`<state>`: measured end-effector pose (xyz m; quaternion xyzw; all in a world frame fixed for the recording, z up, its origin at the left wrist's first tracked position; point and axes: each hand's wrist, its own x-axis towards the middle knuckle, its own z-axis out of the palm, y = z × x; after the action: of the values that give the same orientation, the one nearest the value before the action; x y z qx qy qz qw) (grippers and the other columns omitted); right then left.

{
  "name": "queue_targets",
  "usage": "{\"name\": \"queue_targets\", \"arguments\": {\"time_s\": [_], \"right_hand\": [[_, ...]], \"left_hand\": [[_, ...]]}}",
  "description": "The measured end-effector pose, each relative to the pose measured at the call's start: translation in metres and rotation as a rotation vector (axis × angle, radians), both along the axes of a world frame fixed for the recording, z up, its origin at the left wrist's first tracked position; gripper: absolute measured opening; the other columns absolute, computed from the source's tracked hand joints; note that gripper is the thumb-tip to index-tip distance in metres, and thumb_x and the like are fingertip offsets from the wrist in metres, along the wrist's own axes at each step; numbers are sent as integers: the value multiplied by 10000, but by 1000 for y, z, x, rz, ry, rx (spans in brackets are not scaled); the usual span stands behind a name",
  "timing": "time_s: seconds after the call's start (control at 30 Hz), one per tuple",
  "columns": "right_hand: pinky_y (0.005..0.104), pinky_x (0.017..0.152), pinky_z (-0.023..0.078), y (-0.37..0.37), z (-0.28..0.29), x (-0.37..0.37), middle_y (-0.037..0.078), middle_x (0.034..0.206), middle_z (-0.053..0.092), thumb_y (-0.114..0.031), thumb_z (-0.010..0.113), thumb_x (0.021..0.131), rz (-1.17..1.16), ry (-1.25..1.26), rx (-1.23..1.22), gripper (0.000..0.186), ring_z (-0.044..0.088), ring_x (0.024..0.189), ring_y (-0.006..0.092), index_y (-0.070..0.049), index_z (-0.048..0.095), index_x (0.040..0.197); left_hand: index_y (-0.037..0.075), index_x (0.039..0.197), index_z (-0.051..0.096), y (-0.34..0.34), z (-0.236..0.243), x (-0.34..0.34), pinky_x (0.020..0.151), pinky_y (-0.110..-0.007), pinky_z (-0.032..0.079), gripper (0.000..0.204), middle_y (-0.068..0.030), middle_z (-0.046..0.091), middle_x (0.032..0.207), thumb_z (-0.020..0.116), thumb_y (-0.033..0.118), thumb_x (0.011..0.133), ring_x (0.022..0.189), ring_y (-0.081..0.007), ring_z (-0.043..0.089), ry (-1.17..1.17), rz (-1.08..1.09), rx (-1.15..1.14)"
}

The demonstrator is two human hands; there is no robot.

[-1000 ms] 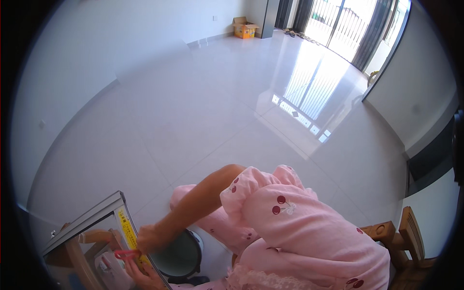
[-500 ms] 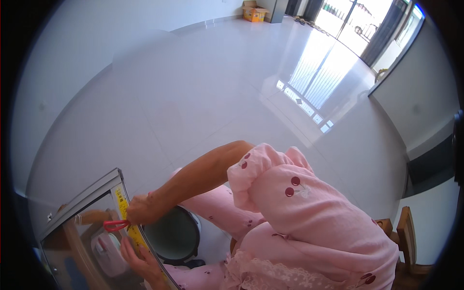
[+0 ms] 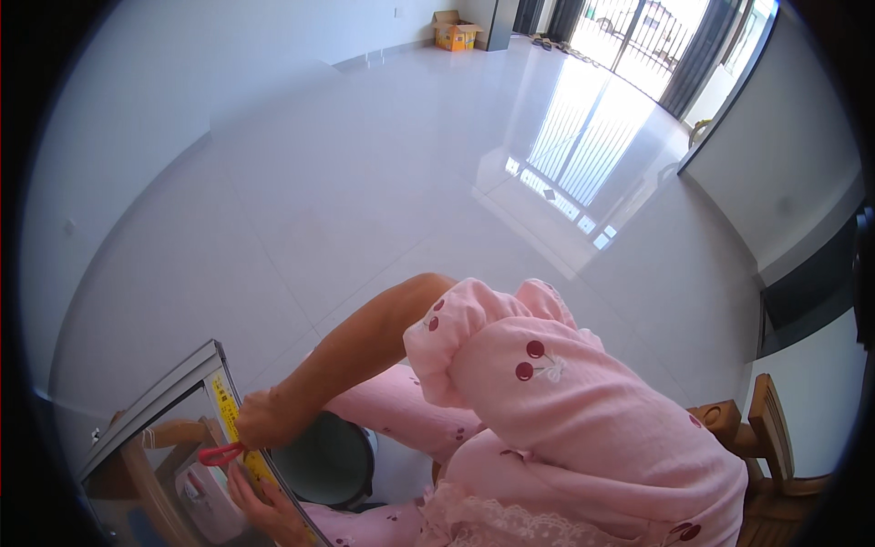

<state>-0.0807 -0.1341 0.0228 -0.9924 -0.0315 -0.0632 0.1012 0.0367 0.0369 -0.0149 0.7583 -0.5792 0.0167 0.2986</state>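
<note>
A framed glass panel (image 3: pixel 169 394) with a grey metal edge leans at my lower left, with a yellow printed label (image 3: pixel 223 401) stuck along its right side. My right hand (image 3: pixel 262 419) is closed at the label, with a red loop-shaped handle (image 3: pixel 219 454) sticking out below its fingers. Whatever tool the handle belongs to is mostly hidden in the grip. Just below, my left hand (image 3: pixel 269 510) lies against the glass and the lower label, fingers stretched out. The right forearm crosses in front of me from a pink puffed sleeve (image 3: pixel 456 333).
A dark round bucket (image 3: pixel 326 460) stands between the panel and my pink-clad legs (image 3: pixel 401 401). Wooden chair parts (image 3: pixel 764 424) are at the right. An open orange carton (image 3: pixel 456 36) sits by the far wall. Shiny floor tiles (image 3: pixel 365 182) extend toward a bright gated doorway (image 3: pixel 629 41).
The view has shifted slightly, so panel and hands appear lower. The red handle now sits nearer my left hand's fingertips and looks narrower. My right hand keeps its grip.
</note>
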Motion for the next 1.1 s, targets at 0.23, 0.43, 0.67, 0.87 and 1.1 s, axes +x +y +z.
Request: {"name": "queue_targets", "arguments": {"time_s": [0.23, 0.43, 0.67, 0.87, 1.1], "right_hand": [[339, 513, 503, 14, -17, 9, 131, 705, 619, -154, 590, 714, 108, -23, 47, 152, 629, 660, 266, -11, 625, 753], [360, 571, 505, -6, -8, 12, 136, 773, 622, -182, 559, 749, -104, 64, 69, 182, 627, 703, 266, -50, 633, 849], [338, 485, 500, 0, -8, 11, 142, 677, 611, -148, 571, 743, -110, -8, 94, 140, 627, 614, 246, -18, 621, 731], [342, 509, 508, 11, -16, 13, 112, 678, 616, -143, 570, 729, -8, 11, 81, 127, 629, 642, 247, -31, 629, 732], [339, 512, 507, 10, -27, 24, 124, 714, 623, -138, 578, 726, -95, -19, 39, 131, 629, 626, 253, -25, 635, 761]], "left_hand": [[-58, 1203, 389, -1, -2, 6, 957, -403, 285, 435, -236, 419, 1200, 446, 157, 830, 1139, -366, 381, 37, -2, 107], [-58, 1205, 387, -3, 6, -8, 956, -407, 282, 432, -242, 423, 1195, 448, 147, 829, 1130, -380, 381, 2, 25, 31], [-60, 1209, 380, 0, 2, -1, 957, -411, 279, 446, -245, 422, 1194, 439, 185, 840, 1131, -379, 378, 4, -34, 5], [-53, 1209, 384, 1, -7, 6, 960, -416, 275, 462, -233, 432, 1191, 424, 244, 858, 1134, -372, 377, -31, 12, 6], [-78, 1195, 385, -2, -4, 4, 952, -418, 284, 457, -247, 437, 1174, 433, 230, 860, 1124, -382, 383, -21, 3, 16]]}}
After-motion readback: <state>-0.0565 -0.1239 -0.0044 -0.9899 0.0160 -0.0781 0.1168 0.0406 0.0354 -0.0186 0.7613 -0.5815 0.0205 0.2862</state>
